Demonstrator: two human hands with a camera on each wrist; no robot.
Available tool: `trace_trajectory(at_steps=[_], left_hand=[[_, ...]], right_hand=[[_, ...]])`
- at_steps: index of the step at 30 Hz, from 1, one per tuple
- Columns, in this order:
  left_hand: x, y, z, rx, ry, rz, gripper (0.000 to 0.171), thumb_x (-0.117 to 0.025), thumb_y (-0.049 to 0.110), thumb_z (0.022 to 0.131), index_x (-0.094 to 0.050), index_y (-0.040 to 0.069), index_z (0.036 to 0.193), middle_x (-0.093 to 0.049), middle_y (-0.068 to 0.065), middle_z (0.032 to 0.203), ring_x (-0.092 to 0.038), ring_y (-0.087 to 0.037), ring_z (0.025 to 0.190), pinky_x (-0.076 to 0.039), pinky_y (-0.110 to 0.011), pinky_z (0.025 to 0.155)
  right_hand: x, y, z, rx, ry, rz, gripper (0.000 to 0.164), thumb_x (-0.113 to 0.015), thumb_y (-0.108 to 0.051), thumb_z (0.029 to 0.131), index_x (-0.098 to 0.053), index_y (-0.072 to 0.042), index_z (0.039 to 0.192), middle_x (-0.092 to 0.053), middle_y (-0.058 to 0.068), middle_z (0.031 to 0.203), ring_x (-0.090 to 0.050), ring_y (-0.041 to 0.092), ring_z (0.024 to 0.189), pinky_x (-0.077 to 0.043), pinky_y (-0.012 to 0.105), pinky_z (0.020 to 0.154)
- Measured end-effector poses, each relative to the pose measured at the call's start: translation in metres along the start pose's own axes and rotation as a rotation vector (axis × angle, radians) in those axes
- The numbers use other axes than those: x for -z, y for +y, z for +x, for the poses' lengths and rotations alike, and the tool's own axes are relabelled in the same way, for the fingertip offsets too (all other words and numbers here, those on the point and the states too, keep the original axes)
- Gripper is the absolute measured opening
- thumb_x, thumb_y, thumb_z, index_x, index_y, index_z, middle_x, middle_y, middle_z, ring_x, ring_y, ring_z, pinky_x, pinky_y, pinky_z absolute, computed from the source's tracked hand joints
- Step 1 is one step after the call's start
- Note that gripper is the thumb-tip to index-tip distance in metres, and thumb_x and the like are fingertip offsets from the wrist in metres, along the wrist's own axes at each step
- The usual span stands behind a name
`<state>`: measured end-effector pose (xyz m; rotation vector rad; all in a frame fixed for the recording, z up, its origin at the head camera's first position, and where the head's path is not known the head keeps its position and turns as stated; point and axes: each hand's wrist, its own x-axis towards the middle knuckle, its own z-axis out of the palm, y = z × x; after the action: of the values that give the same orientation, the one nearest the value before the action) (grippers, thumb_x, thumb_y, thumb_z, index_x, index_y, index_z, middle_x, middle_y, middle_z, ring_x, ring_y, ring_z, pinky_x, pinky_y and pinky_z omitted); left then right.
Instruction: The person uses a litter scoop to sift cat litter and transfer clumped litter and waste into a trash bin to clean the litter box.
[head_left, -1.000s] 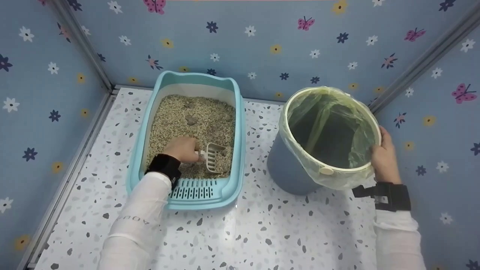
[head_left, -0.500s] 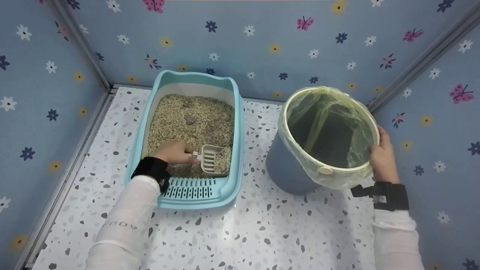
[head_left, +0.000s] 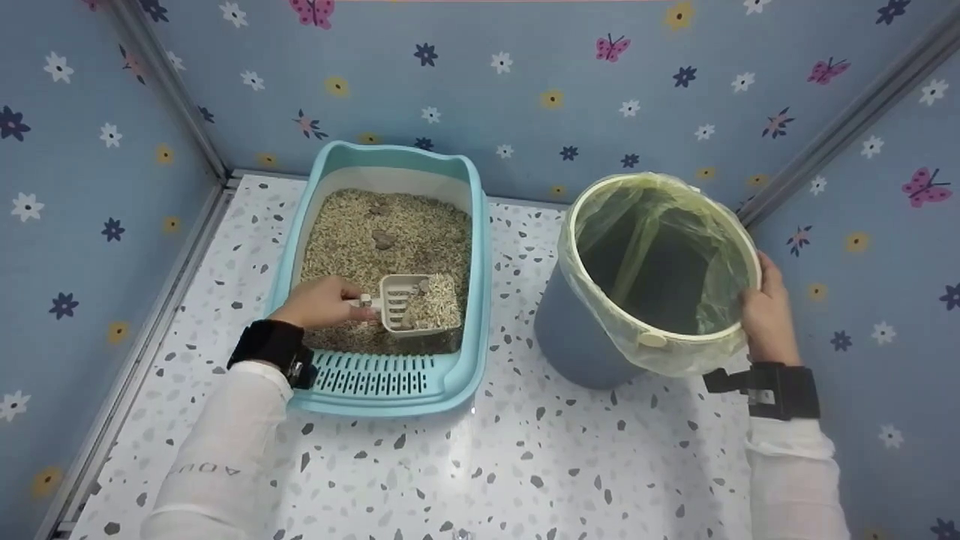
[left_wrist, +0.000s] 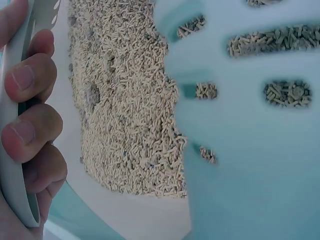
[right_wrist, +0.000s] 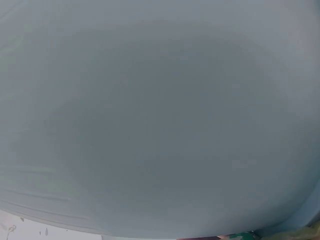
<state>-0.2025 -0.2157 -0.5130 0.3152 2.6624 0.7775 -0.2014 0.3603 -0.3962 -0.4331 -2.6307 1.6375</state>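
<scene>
My left hand [head_left: 319, 302] grips the handle of a beige slotted litter scoop [head_left: 396, 301], held level over the near part of a litter box. Pellet litter with a greyish clump fills the scoop's right half. In the left wrist view, curled fingers [left_wrist: 40, 127] wrap the pale handle [left_wrist: 11, 120]. The light blue litter box [head_left: 480, 247] holds tan pellets [head_left: 352, 232] with dark clumps [head_left: 383, 239] on top. My right hand [head_left: 769, 319] holds the right rim of a blue-grey trash bin [head_left: 574, 330], tilted left. Its wall [right_wrist: 160, 120] fills the right wrist view.
A translucent yellow bag [head_left: 637, 247] lines the bin and folds over its cream rim. A slotted front step [head_left: 375, 375] edges the litter box. Speckled white floor [head_left: 517, 450] lies between and before them. Blue flowered walls [head_left: 495, 97] with metal edging enclose three sides.
My left hand has drawn the scoop leftward and lifted it out of the pellets, and it now carries a heap of litter. My right hand and the bin stay nearly still.
</scene>
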Motion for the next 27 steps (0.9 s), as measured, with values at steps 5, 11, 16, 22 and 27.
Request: trace_trajectory(at_steps=[5,11,16,22,27], left_hand=[[0.003,-0.006,-0.006,0.012,0.043,-0.056,0.049,-0.062,0.051,0.086,-0.052,0.004,0.078,-0.063,-0.019,0.1,-0.051,-0.034,0.074,-0.041,-0.039,0.071],[0.004,-0.013,-0.012,0.03,0.073,-0.192,0.043,-0.063,0.048,0.087,-0.047,0.013,0.068,-0.031,0.003,0.06,-0.03,-0.015,0.052,-0.028,-0.028,0.053],[0.004,-0.015,-0.016,-0.001,0.077,-0.374,0.043,-0.062,0.046,0.088,-0.043,0.014,0.066,-0.028,0.003,0.058,-0.026,-0.012,0.05,-0.028,-0.027,0.054],[0.005,-0.015,-0.019,-0.015,0.079,-0.561,0.046,-0.061,0.04,0.091,-0.035,0.014,0.064,-0.029,0.004,0.056,-0.026,-0.011,0.049,-0.029,-0.027,0.054],[0.013,-0.007,-0.024,-0.002,0.042,-0.66,0.042,-0.059,0.033,0.093,-0.039,0.014,0.062,-0.034,0.005,0.052,-0.028,-0.008,0.046,-0.028,-0.025,0.05]], right_hand=[[0.0,0.0,0.001,-0.007,-0.007,0.001,0.07,-0.023,0.008,0.089,0.001,-0.011,0.152,-0.002,0.016,0.157,-0.016,0.037,0.141,-0.021,0.048,0.113],[0.001,0.0,0.001,-0.014,-0.014,0.006,0.07,-0.025,0.008,0.09,0.002,-0.011,0.152,-0.002,0.016,0.157,-0.02,0.038,0.139,-0.025,0.048,0.112],[0.001,0.0,0.001,-0.011,-0.011,0.01,0.07,-0.024,0.007,0.09,0.001,-0.012,0.152,-0.003,0.015,0.158,-0.022,0.038,0.139,-0.026,0.048,0.111],[0.001,0.002,0.001,0.001,-0.002,0.01,0.069,-0.023,0.007,0.09,0.0,-0.012,0.152,-0.003,0.015,0.158,-0.019,0.036,0.14,-0.022,0.047,0.113],[0.0,0.001,0.0,0.009,0.005,0.016,0.068,-0.022,0.006,0.089,-0.001,-0.011,0.152,-0.003,0.015,0.158,-0.018,0.035,0.14,-0.022,0.045,0.113]])
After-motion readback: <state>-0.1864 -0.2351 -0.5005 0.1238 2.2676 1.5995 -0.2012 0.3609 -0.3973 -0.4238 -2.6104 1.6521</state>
